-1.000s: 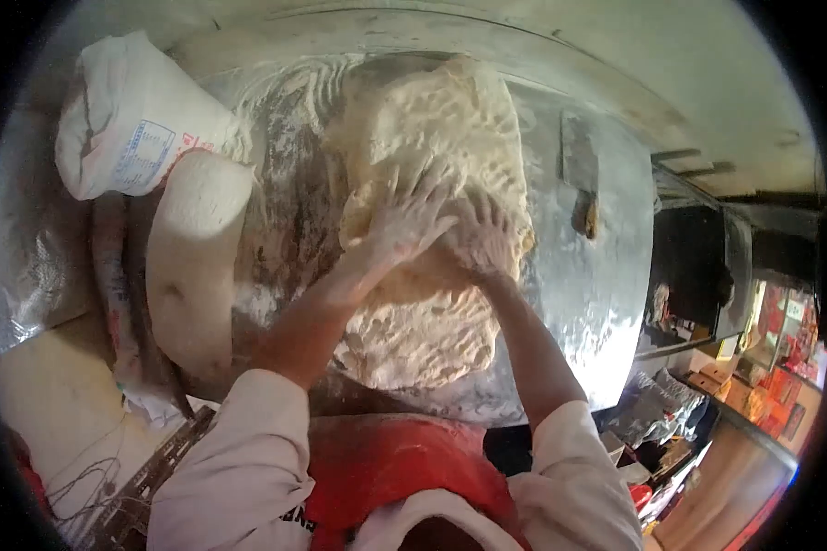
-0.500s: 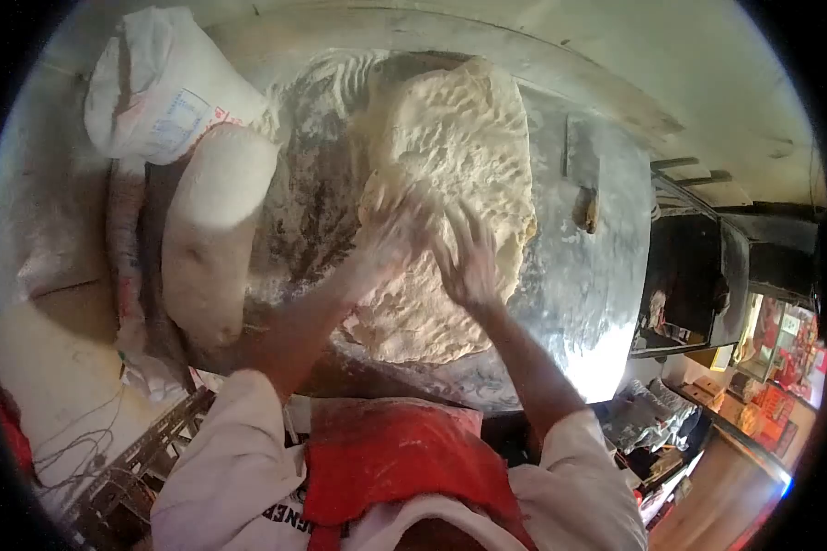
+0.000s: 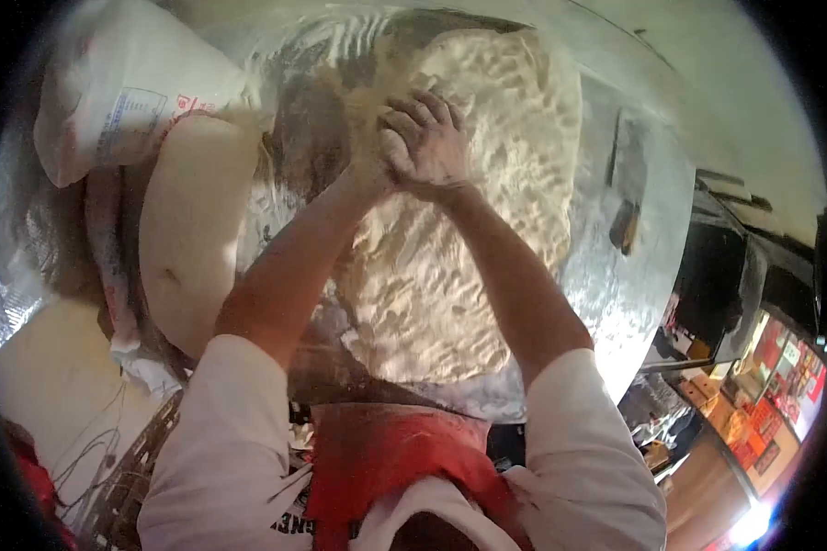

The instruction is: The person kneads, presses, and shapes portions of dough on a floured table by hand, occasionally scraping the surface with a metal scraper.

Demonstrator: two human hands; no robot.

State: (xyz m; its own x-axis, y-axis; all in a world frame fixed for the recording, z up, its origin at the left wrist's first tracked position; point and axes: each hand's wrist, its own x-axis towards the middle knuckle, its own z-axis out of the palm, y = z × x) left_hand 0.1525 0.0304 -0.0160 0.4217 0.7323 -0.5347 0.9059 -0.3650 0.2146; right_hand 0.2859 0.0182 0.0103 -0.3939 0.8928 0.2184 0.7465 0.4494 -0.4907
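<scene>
A wide, dimpled slab of floury dough (image 3: 450, 303) lies across the metal worktop. My right hand (image 3: 432, 142) is palm down over the dough's left edge, fingers spread, pressing toward it. Beside and partly beneath it is my left hand (image 3: 375, 170); its fingers are mostly hidden, so their pose is unclear. Both hands are dusted with flour, and the wrists come close together. I see nothing gripped in the right hand.
On the left, a white printed sack (image 3: 129, 101) stands behind a long, rounded pale bundle (image 3: 193, 239). A scraper-like tool with a dark handle (image 3: 624, 225) rests on the metal worktop (image 3: 606, 285) to the right. Loose flour is strewn at the back left.
My hands were side by side on the dough with fingers spread; now they come together, the right over the left, farther up and left. The view has shifted, and flour dust shows near the hands.
</scene>
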